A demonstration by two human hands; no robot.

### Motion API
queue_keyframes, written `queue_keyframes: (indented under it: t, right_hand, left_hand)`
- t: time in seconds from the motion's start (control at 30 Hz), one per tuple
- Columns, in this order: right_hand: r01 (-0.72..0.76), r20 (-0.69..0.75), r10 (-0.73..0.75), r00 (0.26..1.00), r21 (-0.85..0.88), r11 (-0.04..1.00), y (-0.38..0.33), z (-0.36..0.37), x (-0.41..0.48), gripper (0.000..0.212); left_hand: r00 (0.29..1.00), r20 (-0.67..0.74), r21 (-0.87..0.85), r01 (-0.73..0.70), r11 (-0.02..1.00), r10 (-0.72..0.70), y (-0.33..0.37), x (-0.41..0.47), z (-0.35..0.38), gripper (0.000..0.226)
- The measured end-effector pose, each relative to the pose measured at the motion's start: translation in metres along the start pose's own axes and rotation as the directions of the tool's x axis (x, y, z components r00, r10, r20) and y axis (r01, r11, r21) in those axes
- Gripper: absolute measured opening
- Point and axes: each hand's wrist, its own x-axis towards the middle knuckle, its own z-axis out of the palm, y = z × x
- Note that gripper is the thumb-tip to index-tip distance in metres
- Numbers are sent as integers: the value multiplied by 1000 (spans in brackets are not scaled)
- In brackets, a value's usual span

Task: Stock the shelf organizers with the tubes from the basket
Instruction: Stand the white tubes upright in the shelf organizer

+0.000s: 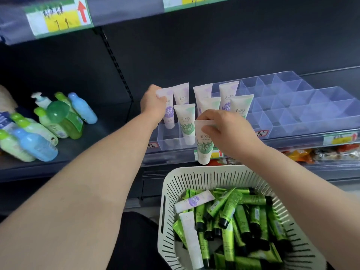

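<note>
The left hand [153,102] curled its fingers round the flat crimped end of a purple-labelled tube [169,114] standing in the clear plastic organizer [292,106]. The right hand [228,131] pinched a glossy green-labelled tube [203,147], hanging at 12 o'clock of the slotted white basket [171,184].

A person's left hand [153,103] gripped a purple-labelled tube [168,110] standing in the clear shelf organizer [303,112]. The right hand [226,131] pinched a green-labelled tube [204,147] by its top edge, in front of the organizer. Below sat a white basket [196,177] of green tubes [241,221].
</note>
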Motion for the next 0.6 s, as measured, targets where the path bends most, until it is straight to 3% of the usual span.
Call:
queue_keyframes:
  t: [0.2, 0.37, 0.5, 0.6]
  right_hand:
    - [4, 5, -4, 1000, 3, 1000, -7, 3, 2, 28]
    - [34, 0, -34, 999, 8, 999, -25, -1, 8, 27]
    - [59, -31, -59, 998, -10, 998, -47, -4, 19, 29]
    - [102, -46, -105, 993, -63, 993, -65, -3, 32, 30]
  left_hand:
    - [998, -39, -78, 49, 996, -52, -6, 2, -5, 52]
    - [1000, -25, -117, 7, 993, -10, -13, -8, -21, 52]
    - [993, -2, 42, -118, 992, 118, -26, -30, -40, 45]
    - [956, 78, 311, -293, 904, 283, -35, -50, -56, 34]
